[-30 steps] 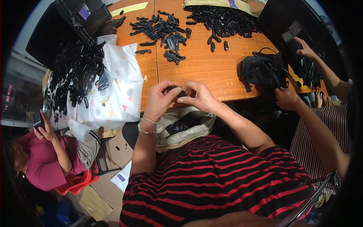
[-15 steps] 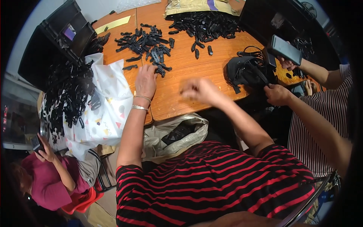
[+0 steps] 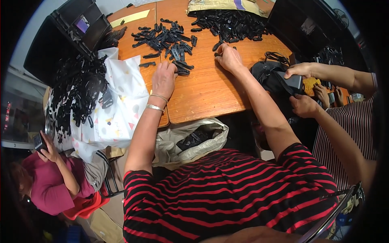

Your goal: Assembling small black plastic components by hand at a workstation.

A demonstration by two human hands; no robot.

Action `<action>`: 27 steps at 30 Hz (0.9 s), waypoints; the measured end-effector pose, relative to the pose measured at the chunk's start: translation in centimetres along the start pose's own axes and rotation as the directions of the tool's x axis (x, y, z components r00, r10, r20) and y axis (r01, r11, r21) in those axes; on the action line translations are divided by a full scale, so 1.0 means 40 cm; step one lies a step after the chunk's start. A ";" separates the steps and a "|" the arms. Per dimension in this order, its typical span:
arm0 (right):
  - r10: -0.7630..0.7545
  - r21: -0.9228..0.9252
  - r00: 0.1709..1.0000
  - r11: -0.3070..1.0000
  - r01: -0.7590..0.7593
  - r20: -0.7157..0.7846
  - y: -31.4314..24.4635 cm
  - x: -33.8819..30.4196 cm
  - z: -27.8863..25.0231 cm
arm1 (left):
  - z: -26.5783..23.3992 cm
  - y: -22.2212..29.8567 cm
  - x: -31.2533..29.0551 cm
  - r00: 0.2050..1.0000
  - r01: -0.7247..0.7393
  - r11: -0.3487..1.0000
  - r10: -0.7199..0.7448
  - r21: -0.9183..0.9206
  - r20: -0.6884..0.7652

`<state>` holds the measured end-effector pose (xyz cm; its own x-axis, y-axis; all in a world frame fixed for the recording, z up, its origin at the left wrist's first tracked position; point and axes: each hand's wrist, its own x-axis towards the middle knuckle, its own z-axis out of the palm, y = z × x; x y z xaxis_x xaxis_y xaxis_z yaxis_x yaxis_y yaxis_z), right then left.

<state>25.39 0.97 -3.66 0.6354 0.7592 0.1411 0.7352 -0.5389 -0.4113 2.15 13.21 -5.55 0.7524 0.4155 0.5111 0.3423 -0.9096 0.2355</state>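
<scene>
Palm down on the wooden table, my left hand (image 3: pixel 163 81) has its fingers stretched forward, lying against a few small black plastic clips (image 3: pixel 182 72) at the near end of a loose pile (image 3: pixel 162 39). Farther right, my right hand (image 3: pixel 230 60) reaches across the table with bent fingers. Its fingertips close on a small black plastic clip (image 3: pixel 217 54), partly hidden by them. Another clip (image 3: pixel 218 45) lies just beyond those fingers, and one more (image 3: pixel 234 47) is beside the knuckles. A larger heap of such clips (image 3: pixel 231 25) spills from a tan sack (image 3: pixel 227 5) at the back.
On the left, a white patterned plastic sheet (image 3: pixel 129 87) bears a big heap of black parts (image 3: pixel 81 89). Black bins (image 3: pixel 56 44) stand behind it. An open sack (image 3: pixel 219 135) hangs below the table's front edge. At right, a person's hands (image 3: pixel 306 106) handle a dark device (image 3: pixel 292 81) over a black bag (image 3: pixel 263 73).
My right hand has moved forward from the near middle of the table to the loose clips. My left hand stays by the pile. The co-worker at right has lowered the dark device toward the bag.
</scene>
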 end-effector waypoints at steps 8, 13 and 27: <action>-0.143 0.287 0.957 0.956 0.067 0.253 -0.048 -0.109 -0.003 | -0.010 0.035 0.007 0.996 -0.083 0.995 0.084 -0.049 0.017; -0.334 0.097 0.936 0.941 0.324 0.112 -0.042 -0.131 0.015 | -0.005 0.046 0.003 0.996 -0.065 0.996 0.069 -0.068 0.056; -0.362 0.024 0.931 0.932 0.361 0.037 -0.051 -0.173 0.000 | -0.046 0.085 -0.094 0.715 0.485 -0.252 -0.437 -0.837 0.546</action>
<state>19.51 -3.20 -3.79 0.3169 0.9158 0.2467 0.9092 -0.2193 -0.3538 -0.54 8.56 -5.14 0.6959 0.6930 -0.1884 -0.1926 0.4329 0.8806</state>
